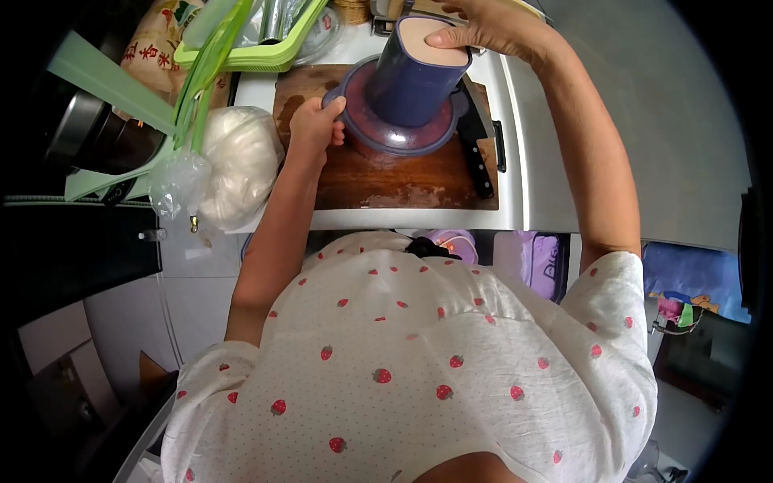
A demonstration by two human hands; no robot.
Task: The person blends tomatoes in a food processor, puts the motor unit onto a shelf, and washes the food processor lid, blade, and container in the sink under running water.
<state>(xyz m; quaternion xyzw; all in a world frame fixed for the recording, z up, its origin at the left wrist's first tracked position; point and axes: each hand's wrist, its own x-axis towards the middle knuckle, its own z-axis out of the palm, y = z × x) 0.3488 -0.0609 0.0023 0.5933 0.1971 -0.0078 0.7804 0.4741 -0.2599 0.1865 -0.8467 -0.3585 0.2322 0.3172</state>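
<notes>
A purple electric food chopper (pixel 411 84) stands on the wooden cutting board (pixel 386 189), its tall motor unit capped by a beige top. Something reddish shows through the bowl's clear lid. With curled fingers and thumb, my left hand (pixel 316 125) grips the bowl at its left rim. Up at the motor unit, my right hand (pixel 487 30) holds the top, thumb flat on the beige surface; the tips of its other fingers are partly out of frame. Right of the bowl lies a knife (pixel 477 157) with a black riveted handle, its blade partly covered by the chopper.
To the left sit a bulging plastic bag (pixel 241 161) of something white and long green stalks (pixel 192 97). A light-green basket (pixel 274 56) and a printed sack (pixel 157 40) are behind them. A grey surface (pixel 660 105) extends along the right.
</notes>
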